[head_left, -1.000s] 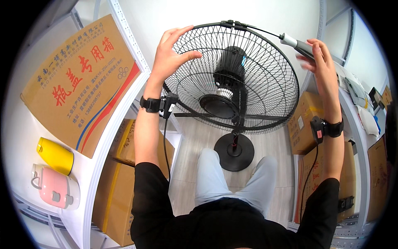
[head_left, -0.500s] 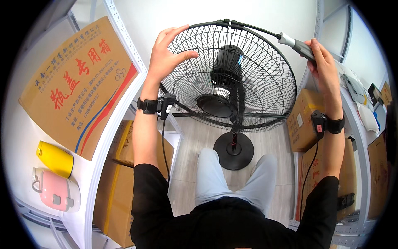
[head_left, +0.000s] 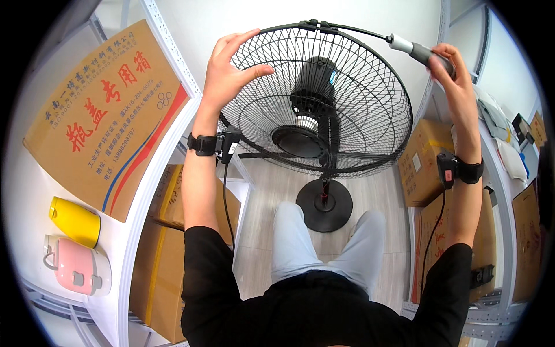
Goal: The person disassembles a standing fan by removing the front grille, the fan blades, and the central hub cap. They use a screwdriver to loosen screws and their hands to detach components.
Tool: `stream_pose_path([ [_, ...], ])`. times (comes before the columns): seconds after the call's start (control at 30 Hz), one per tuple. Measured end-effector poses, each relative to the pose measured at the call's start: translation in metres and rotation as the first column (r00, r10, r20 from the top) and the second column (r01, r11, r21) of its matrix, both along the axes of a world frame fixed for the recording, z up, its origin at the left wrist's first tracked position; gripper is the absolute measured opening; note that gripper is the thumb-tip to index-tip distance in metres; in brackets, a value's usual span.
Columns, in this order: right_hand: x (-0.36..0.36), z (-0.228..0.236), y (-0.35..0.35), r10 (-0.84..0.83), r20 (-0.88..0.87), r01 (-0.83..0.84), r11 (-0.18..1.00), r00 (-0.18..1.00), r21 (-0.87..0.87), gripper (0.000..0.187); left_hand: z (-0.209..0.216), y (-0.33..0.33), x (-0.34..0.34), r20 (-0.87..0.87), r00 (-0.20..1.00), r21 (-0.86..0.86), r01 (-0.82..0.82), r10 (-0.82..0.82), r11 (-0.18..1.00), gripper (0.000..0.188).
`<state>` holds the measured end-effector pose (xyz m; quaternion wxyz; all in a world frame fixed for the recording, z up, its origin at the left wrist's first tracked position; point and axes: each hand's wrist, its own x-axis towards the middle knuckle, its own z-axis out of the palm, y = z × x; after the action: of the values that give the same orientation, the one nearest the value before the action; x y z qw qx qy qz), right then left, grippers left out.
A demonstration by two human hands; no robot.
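A black pedestal fan (head_left: 315,141) stands in front of me, its wire guard tilted up and its round base (head_left: 324,205) on the floor. My left hand (head_left: 227,72) holds the guard's rim at the upper left, fingers along the outside and thumb apart over the wires. In my right hand (head_left: 454,72) is a screwdriver (head_left: 421,53) with a grey and white handle, gripped near the handle's end. Its long dark shaft points left to a black clip (head_left: 318,25) at the top of the rim. Whether the tip sits in a screw is too small to tell.
On the left, a white shelf (head_left: 118,266) bears a large printed carton (head_left: 113,121), a yellow container (head_left: 75,221) and a pink appliance (head_left: 74,266). Cartons (head_left: 428,162) fill the right shelving. Dark cables (head_left: 227,202) hang from both wrist straps.
My right fingers have shifted on the screwdriver handle, with the wrist turned a little. The view has moved slightly; the left hand stays on the rim.
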<state>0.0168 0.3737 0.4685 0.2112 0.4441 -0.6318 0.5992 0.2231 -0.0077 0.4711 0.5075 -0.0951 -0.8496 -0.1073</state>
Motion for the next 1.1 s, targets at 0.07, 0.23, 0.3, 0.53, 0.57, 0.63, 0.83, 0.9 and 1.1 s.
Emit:
stream_pose_path([
  [0.07, 0.003, -0.005, -0.008, 0.025, -0.012, -0.026, 0.995, 1.000, -0.101, 0.032, -0.001, 0.000, -0.002, -0.006, 1.000, 0.011, 0.001, -0.001, 1.000, 0.078],
  [0.23, 0.032, -0.001, -0.020, 0.049, 0.326, -0.033, 0.998, 0.944, -0.054, 0.042, -0.002, -0.004, 0.002, -0.006, 1.000, 0.026, -0.002, 0.002, 1.000, 0.076],
  [0.3, 0.017, 0.006, -0.011, -0.068, 0.318, 0.049, 0.996, 0.946, 0.069, 0.042, 0.000, -0.003, 0.002, -0.019, 1.000, 0.022, 0.014, -0.014, 1.000, 0.077],
  [0.53, 0.011, -0.008, -0.017, 0.172, 0.213, -0.146, 0.980, 0.962, -0.133, 0.037, -0.005, -0.007, 0.004, -0.033, 0.999, 0.001, 0.016, -0.016, 1.000, 0.076],
  [0.57, 0.008, -0.010, -0.020, 0.202, 0.253, -0.169, 0.975, 0.946, -0.145, 0.036, -0.005, -0.008, 0.003, -0.048, 0.999, -0.010, 0.010, -0.011, 1.000, 0.075],
  [0.63, 0.013, -0.006, -0.022, 0.153, 0.335, -0.131, 0.987, 0.930, -0.088, 0.034, -0.006, -0.008, 0.003, -0.055, 0.998, -0.010, 0.013, -0.014, 1.000, 0.075],
  [0.83, 0.003, -0.002, -0.009, -0.016, 0.087, 0.017, 1.000, 0.996, -0.009, 0.039, -0.005, -0.006, 0.003, -0.067, 0.998, -0.028, 0.018, -0.019, 0.999, 0.075],
  [0.9, 0.013, -0.008, -0.025, 0.001, 0.034, 0.004, 0.987, 0.999, -0.162, 0.038, -0.006, -0.006, 0.003, -0.069, 0.998, -0.023, 0.007, -0.008, 1.000, 0.075],
  [1.1, 0.015, 0.005, -0.011, -0.013, 0.337, -0.005, 0.998, 0.941, 0.055, 0.036, -0.004, -0.005, 0.003, -0.055, 0.998, -0.011, 0.009, -0.010, 1.000, 0.076],
])
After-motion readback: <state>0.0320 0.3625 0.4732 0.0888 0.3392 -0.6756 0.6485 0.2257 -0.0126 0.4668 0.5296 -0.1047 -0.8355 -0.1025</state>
